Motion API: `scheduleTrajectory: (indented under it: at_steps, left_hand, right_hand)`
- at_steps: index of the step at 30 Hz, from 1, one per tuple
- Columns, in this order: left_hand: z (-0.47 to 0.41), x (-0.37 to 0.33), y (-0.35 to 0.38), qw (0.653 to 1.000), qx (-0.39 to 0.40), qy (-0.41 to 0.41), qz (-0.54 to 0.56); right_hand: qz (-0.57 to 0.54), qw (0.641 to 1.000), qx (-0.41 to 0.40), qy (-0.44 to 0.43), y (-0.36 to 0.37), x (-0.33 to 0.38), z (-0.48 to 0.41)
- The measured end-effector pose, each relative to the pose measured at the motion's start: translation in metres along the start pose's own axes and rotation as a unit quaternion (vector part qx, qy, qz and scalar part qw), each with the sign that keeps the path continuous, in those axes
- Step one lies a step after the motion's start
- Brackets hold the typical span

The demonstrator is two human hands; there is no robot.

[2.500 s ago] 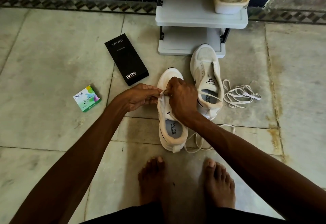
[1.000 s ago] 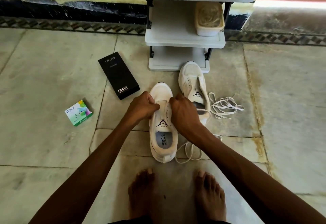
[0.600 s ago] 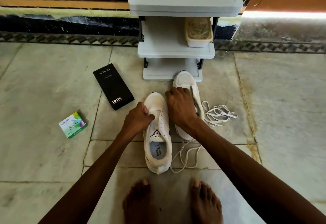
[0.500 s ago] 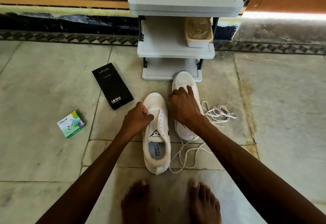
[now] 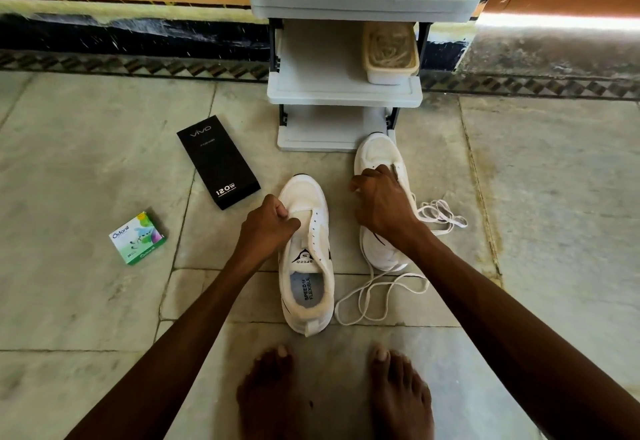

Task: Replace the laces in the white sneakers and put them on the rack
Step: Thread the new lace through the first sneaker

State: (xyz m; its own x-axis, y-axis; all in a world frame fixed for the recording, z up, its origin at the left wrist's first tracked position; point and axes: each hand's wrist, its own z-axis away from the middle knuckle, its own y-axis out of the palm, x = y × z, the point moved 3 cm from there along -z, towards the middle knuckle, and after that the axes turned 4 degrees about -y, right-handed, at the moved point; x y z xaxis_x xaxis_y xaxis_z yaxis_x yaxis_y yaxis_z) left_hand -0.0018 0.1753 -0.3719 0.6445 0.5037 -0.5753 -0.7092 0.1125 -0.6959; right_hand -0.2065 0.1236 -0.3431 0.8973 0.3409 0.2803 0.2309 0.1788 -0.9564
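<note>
Two white sneakers stand on the stone floor before the grey rack. The near sneaker has no lace in its eyelets. My left hand grips its left upper edge with curled fingers. The far sneaker lies to its right, toe at the rack's base. My right hand lies over its middle, fingers curled on the upper. A loose white lace loops on the floor between the shoes. A bundled lace sits right of the far sneaker.
A black phone box and a small green box lie on the floor to the left. A tub of laces stands on the rack's middle shelf. My bare feet are at the bottom.
My right hand left the near sneaker and moved right onto the far sneaker. My left hand stays on the near sneaker. The camera view has tilted up toward the rack.
</note>
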Motion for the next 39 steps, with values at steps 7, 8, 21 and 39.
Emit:
scheduleTrajectory:
  at_steps: [7,8,21,39]
  left_hand:
    - [0.003,0.001,-0.007,1.000,-0.018,0.006,-0.021]
    - [0.004,0.001,-0.009,1.000,-0.021,0.009,-0.019]
    - [0.003,0.016,-0.017,0.986,0.048,-0.018,0.157]
    - [0.002,0.018,-0.018,0.975,0.102,-0.011,0.195]
  right_hand:
    - [-0.088,0.992,-0.088,0.002,-0.016,0.001,0.000]
    - [-0.140,0.983,-0.116,0.004,-0.023,0.006,0.000]
    - [-0.526,0.837,0.040,0.144,0.021,0.050,0.010]
    - [-0.129,0.991,-0.020,-0.028,0.030,0.082,0.009]
